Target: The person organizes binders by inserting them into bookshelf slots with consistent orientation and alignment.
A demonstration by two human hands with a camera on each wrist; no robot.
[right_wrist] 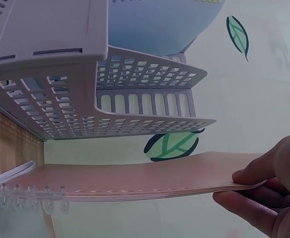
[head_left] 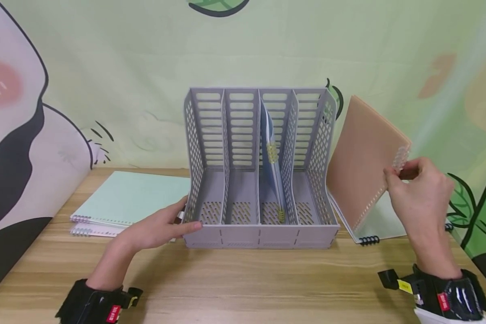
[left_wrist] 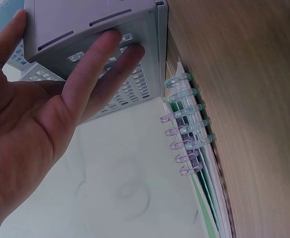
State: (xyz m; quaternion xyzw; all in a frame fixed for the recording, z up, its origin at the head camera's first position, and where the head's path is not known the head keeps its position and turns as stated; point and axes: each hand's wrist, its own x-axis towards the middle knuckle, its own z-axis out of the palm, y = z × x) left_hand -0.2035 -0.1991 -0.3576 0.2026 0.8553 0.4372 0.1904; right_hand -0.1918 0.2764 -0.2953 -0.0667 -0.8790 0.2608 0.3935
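A grey plastic file organizer (head_left: 263, 236) with upright dividers stands in the middle of the table. My left hand (head_left: 155, 226) holds its front left corner, thumb over the front edge and fingers along the outer side wall (left_wrist: 135, 82). On the right, my right hand (head_left: 423, 193) pinches a brown-pink spiral notebook (head_left: 366, 157) by its clear-coil edge. The notebook stands tilted, its lower end above a pale notebook (head_left: 382, 220) with black coils. In the right wrist view, thumb and fingers close on a corner of the pink notebook (right_wrist: 135, 179), beside the organizer.
A blue notebook (head_left: 272, 166) with yellow coils leans in the organizer's third compartment from the left. Pale green spiral notebooks (head_left: 135, 198) lie stacked left of the organizer. A printed cloth (head_left: 125, 90) hangs behind the wooden table (head_left: 243, 283).
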